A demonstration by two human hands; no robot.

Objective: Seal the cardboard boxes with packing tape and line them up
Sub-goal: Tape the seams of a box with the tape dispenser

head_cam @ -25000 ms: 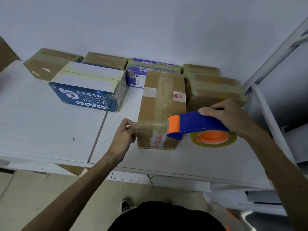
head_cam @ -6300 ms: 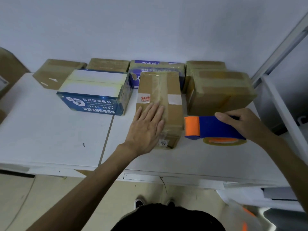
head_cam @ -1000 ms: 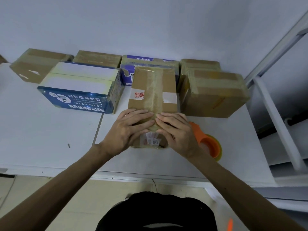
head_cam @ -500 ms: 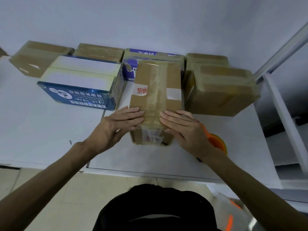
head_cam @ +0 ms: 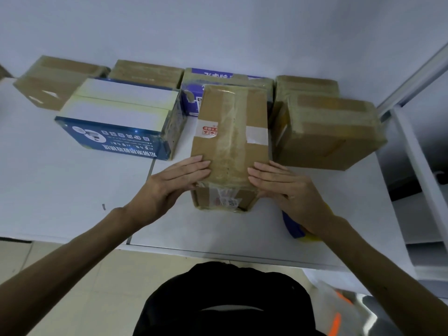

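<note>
Cardboard box is pressed by left hand and right hand, fingers flat and straight.

The tape dispenser lies by the worktop's front edge toward the right. Nearly all of it is under the right hand and wrist, so only a blue end and a sliver of yellow tape show. That hand and the left hand cover the long brown box's two near top corners. The labels on its near end are too small to read. Behind it the purple box is mostly hidden. By the far right corner the rear brown box shows little more than its top behind the big brown box. Down past the worktop's front right corner an orange-and-clear object is just a blur.
</note>
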